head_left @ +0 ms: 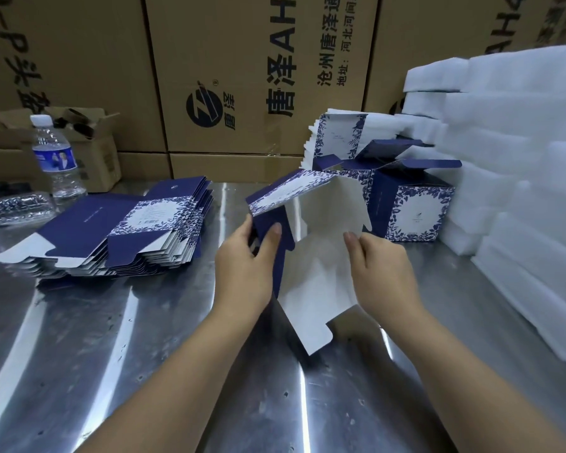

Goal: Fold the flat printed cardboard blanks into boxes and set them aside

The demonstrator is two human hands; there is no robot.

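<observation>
Above the middle of the metal table [144,338] I hold a partly opened blue-and-white printed blank [317,256], its white inside facing me. My left hand [245,269] grips its dark blue left flap between thumb and fingers. At the blank's right edge my right hand [379,269] holds the white panel, with the fingers hidden behind it. A stack of flat blanks [121,233] lies to the left. A folded box [409,204] with its top flaps open stands behind the held blank, to the right.
White foam sheets [517,178] are piled high along the right side. A water bottle [54,158] and a crushed clear bottle [17,204] sit at the far left. Large brown cartons [242,76] wall off the back. More blanks [334,138] lean upright there.
</observation>
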